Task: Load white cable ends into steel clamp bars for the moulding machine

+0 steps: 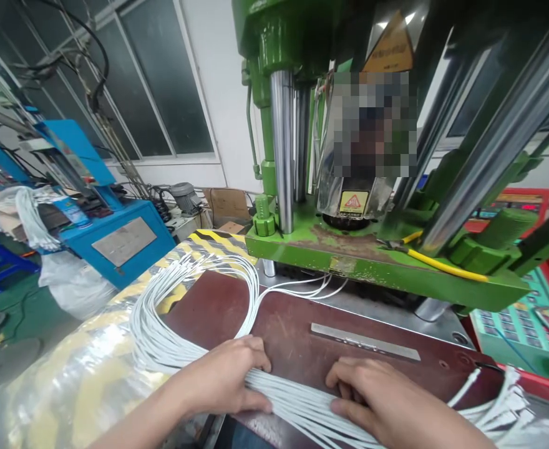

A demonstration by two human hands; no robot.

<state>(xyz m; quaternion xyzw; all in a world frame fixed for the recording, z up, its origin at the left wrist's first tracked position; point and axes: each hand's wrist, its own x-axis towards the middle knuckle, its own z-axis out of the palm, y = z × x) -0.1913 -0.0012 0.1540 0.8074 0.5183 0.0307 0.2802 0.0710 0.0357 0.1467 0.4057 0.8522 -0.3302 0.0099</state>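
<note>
A bundle of white cables runs across a dark red-brown board in front of me. My left hand is closed over the bundle, thumb on the near side and fingers on the far side. Further right, my right hand curls over the same cables, its fingertips bent in toward the thumb. To the left the cables bend round in a wide loop. A few strands lead under the green press. White connector ends lie beyond my right hand. A thin metal strip lies on the board.
The press has steel columns and a yellow cable on its plate. At right stands a control panel with buttons. Yellow-black striped sheeting covers the surface at left. Beyond it are a blue machine and a blue stool.
</note>
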